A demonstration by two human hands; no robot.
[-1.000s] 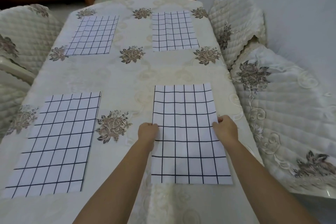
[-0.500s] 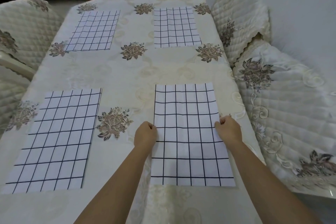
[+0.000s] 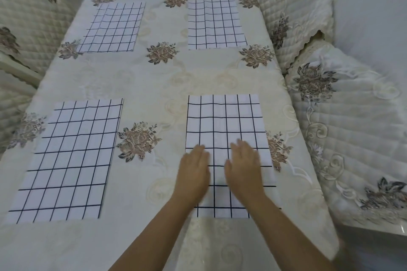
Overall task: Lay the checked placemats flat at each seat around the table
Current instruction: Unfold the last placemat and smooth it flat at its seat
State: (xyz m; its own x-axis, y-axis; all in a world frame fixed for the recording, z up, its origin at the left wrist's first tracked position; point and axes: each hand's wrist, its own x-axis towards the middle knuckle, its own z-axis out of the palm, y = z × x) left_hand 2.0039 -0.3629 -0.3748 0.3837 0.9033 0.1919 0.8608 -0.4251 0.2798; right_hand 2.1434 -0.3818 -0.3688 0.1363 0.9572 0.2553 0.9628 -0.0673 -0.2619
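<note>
Head view: the left hand (image 3: 195, 174) and right hand (image 3: 243, 171) rest side by side, palms down, on the near-right placemat (image 3: 224, 121). The fingers are straight and close together and hold nothing. The mat lies on the bench (image 3: 154, 86) near its right edge. To smooth it well, sweep both palms outward from the centre with light, even pressure, so the mat neither slides nor skews against the near-left placemat (image 3: 70, 156).

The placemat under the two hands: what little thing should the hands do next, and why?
Probably sweep both palms outward across the placemat toward its side edges, to smooth it flat. The left hand and right hand rest flat, fingers straight, close together on its middle, so only the centre is being pressed.
</note>
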